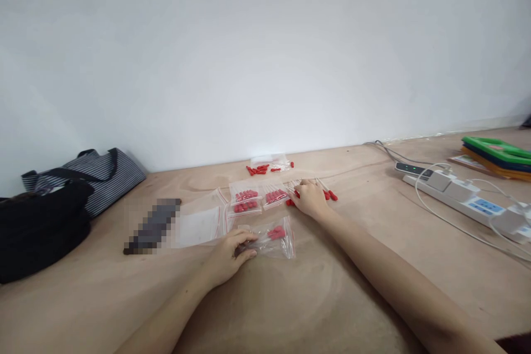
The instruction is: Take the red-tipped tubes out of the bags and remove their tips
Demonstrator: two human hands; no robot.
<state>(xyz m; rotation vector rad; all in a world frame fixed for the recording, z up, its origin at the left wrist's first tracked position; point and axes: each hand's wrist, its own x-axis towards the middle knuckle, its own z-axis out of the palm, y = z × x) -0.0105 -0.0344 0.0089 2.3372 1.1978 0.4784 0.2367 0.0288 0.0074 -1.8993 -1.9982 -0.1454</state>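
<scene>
The left end of a clear bag, in which red pieces are contained, is touched by the left grip, whose thumb and fingers are parted. Red-ended sticks are partly covered by the right grip, whose fingers are curled downward; whether any stick is grasped cannot be told. Packed bags are laid between the two grips and the wall, near scattered red bits. On the counter's right side, a power strip is placed.

clear bag: glossy plastic | tabletop: smooth, wood-look | striped tote: matt cloth
</scene>
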